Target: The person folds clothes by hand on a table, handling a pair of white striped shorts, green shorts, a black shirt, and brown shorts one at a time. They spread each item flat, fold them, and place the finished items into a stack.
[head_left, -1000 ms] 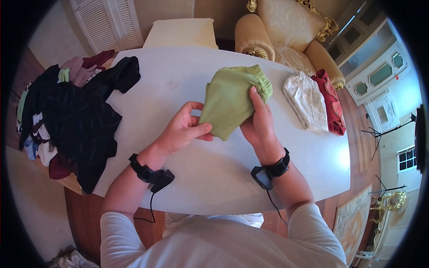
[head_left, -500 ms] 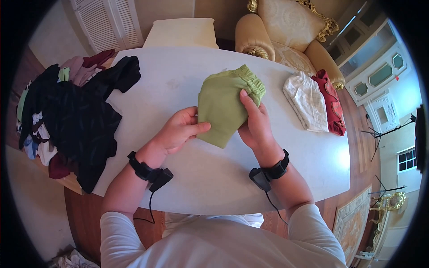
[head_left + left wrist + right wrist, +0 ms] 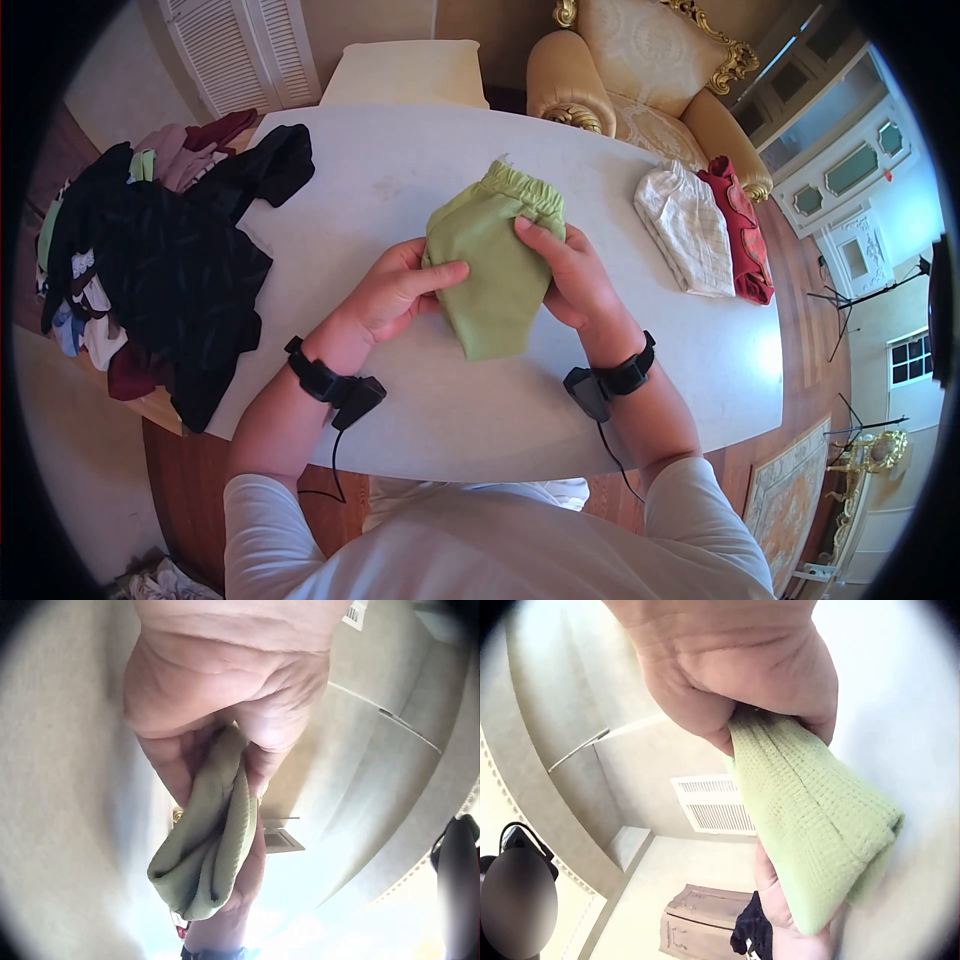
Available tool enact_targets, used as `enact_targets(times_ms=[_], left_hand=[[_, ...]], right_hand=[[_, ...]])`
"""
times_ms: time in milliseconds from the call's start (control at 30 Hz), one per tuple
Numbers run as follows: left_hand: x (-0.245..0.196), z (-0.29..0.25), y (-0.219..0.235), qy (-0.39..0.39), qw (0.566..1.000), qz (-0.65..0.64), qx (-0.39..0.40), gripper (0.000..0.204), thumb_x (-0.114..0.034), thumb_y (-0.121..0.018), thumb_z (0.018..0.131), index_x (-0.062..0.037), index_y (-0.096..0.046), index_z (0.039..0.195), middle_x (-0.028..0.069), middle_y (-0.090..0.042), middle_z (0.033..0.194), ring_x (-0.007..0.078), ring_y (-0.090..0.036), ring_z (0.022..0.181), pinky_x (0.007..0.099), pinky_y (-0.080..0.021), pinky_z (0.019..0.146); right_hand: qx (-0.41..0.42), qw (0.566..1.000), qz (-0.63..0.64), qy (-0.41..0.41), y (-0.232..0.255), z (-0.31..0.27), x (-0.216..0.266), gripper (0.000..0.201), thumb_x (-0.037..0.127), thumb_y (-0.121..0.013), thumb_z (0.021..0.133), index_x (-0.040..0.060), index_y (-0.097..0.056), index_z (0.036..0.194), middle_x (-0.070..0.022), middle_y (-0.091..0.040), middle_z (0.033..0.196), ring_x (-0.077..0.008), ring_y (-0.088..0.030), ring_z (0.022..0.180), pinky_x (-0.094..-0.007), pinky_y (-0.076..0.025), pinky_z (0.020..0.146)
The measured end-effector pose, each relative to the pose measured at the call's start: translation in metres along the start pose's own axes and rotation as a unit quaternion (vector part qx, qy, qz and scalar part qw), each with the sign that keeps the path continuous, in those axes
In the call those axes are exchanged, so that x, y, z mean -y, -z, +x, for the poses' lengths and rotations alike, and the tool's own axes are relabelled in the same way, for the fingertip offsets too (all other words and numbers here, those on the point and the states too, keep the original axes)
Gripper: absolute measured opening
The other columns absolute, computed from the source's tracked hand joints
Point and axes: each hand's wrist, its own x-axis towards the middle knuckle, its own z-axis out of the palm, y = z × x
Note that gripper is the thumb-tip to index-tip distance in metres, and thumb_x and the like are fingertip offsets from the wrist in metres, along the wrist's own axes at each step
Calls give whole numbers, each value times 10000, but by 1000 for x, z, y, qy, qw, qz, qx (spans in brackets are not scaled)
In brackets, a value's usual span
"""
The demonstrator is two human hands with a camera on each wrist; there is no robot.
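Between both hands, above the white table, is a folded pair of light green shorts (image 3: 490, 270) with a gathered elastic waistband pointing away from the person. My left hand (image 3: 400, 290) pinches its left side, the thumb lying flat across the front and the fingers behind the cloth. On the opposite side my right hand (image 3: 580, 275) grips it just below the waistband, thumb on top. In the left wrist view the shorts (image 3: 202, 840) show as folded layers with a stitched edge. The right wrist view shows the textured cloth (image 3: 810, 810) hanging out of the right hand.
A heap of mixed clothes with a large black garment (image 3: 190, 260) on top lies at the table's left. Folded white cloth (image 3: 685, 230) and a red folded garment (image 3: 742, 230) lie side by side at the right. Behind the white table (image 3: 400, 420) stand a stool (image 3: 405, 75) and a gilded armchair (image 3: 640, 60).
The green shorts have moved left and toward the person, turning so that the waistband now points nearly straight away. Both hands keep their hold, and the right thumb has shifted left with the cloth.
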Motion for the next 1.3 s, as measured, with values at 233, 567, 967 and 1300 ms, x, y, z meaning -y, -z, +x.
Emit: enact_targets(times_ms=[233, 567, 967, 1300], left_hand=[[12, 6, 5, -10, 999, 41, -4, 397, -201, -700, 1041, -36, -589, 1385, 73, -709, 1254, 182, -715, 1129, 367, -627, 914], [5, -2, 11, 60, 995, 24, 74, 577, -430, -710, 1020, -37, -570, 1418, 92, -717, 1250, 200, -749, 1053, 357, -659, 809], [11, -6, 0, 47, 985, 143, 89, 529, -182, -652, 1061, -60, -472, 1543, 58, -617, 1434, 197, -629, 1293, 392, -542, 1076], [16, 0, 6, -11, 998, -38, 40, 474, -201, -586, 1099, -91, -458, 1542, 87, -610, 1432, 218, -642, 1277, 419, -602, 991]], right_hand=[[0, 999, -16, 43, -1, 0, 2, 445, 189, -701, 1029, 7, -556, 1410, -110, -687, 1291, -206, -700, 1144, -359, -589, 963], [32, 997, -41, 51, 1, -2, 9, 416, 131, -719, 1006, 29, -599, 1391, -81, -705, 1276, -173, -691, 1142, -340, -577, 977], [81, 993, -80, 24, 1, -3, 6, 430, 73, -714, 1002, 31, -606, 1416, -53, -712, 1296, -148, -680, 1161, -323, -552, 1014], [106, 989, -41, -89, 19, 4, 5, 546, 58, -752, 960, -6, -553, 1465, -94, -687, 1343, -181, -660, 1218, -348, -526, 1060]])
